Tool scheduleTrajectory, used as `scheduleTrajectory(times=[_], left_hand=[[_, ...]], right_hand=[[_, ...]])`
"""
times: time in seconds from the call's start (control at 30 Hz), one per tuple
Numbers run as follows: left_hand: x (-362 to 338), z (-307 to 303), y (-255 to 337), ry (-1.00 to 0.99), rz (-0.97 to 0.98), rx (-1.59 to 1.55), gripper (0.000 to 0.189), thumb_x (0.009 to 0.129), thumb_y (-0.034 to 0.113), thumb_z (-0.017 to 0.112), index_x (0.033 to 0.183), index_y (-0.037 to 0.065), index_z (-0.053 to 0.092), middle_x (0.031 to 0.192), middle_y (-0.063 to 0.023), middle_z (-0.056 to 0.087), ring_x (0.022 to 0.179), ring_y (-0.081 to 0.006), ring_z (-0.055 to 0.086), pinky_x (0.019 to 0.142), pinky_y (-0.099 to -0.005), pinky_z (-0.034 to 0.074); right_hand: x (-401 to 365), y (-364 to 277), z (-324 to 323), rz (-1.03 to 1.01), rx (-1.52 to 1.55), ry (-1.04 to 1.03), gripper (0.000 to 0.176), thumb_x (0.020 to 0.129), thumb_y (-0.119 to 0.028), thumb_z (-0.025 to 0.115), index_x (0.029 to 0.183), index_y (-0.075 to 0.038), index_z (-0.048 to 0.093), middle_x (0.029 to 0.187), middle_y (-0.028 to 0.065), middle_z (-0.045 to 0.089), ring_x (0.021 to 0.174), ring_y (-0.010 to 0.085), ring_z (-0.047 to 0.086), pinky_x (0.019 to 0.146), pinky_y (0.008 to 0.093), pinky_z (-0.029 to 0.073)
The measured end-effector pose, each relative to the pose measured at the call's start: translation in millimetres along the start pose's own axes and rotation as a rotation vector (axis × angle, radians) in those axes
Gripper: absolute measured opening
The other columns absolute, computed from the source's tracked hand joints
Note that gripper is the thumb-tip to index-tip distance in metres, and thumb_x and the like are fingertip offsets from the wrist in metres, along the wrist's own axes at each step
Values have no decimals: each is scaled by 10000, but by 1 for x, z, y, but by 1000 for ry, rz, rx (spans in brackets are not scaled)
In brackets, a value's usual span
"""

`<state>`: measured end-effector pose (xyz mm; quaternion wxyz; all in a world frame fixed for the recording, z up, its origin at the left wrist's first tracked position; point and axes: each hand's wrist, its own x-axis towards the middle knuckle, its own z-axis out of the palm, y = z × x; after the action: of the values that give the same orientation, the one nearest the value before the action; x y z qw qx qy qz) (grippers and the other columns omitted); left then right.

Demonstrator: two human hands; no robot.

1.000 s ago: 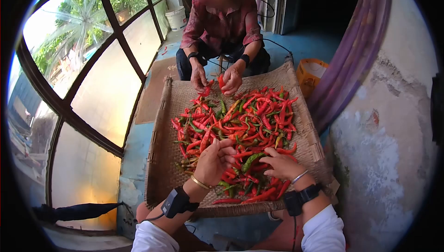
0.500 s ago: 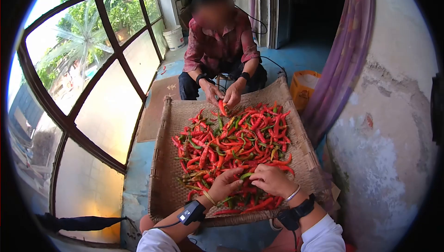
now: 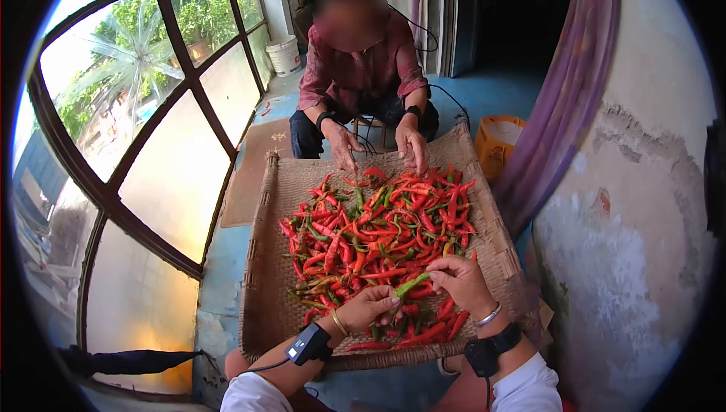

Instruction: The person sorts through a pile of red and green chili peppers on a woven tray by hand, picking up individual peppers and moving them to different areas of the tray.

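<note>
A green chili pepper [image 3: 412, 284] stretches between my two hands, above the near side of a heap of chilies. My left hand [image 3: 370, 307] is closed round its lower left end. The thumb and fingers of my right hand [image 3: 463, 283] pinch its upper right end. Beneath lies the heap of mostly red chili peppers [image 3: 355, 249], with green ones mixed in. They rest on a woven tray [image 3: 265, 276] with raised edges.
Across the tray sits a person in a red patterned shirt [image 3: 363, 79], both hands over the far side of the heap. A window [image 3: 162, 177] lines the left; a purple curtain [image 3: 556, 132] and wall [image 3: 628, 208] are right. A yellow container [image 3: 495, 147] stands beyond the tray.
My right hand has moved up and right, so more of the green chili pepper shows between my hands. The other person's hands have parted and no longer hold up the red chili.
</note>
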<state>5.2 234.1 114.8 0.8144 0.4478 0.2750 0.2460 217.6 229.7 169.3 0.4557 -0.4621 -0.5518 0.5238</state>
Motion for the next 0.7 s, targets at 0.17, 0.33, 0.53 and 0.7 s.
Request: scheduleTrajectory(times=[0.17,0.33,0.53,0.7], left_hand=[[-7,-13,21,341,138,-292,159,857,232,483,787,89,481,751,-19,561,528,-56,455,465,-190,375],[-10,-28,24,329,289,-578,460,854,450,376,1079,56,454,978,-102,573,719,-137,581,598,-234,499],[-3,-12,5,85,-29,-283,425,872,376,391,1123,38,443,942,-95,581,738,-145,583,645,-257,491],[-3,-7,3,140,-112,-186,347,872,292,436,1100,33,470,891,-79,598,725,-137,589,639,-246,491]], right_hand=[[12,18,-40,58,-354,16,170,752,-92,583,900,-7,581,680,53,585,572,128,565,535,249,465],[9,41,-45,166,-1177,-451,382,707,-218,610,1049,-65,536,1020,153,515,981,283,488,808,368,399],[13,53,-25,137,-994,-698,412,697,-281,618,1034,-54,548,1009,151,511,969,294,488,819,357,390],[11,62,-16,216,-1012,-864,433,711,-306,600,1061,-58,541,1014,142,502,975,291,476,835,346,380]])
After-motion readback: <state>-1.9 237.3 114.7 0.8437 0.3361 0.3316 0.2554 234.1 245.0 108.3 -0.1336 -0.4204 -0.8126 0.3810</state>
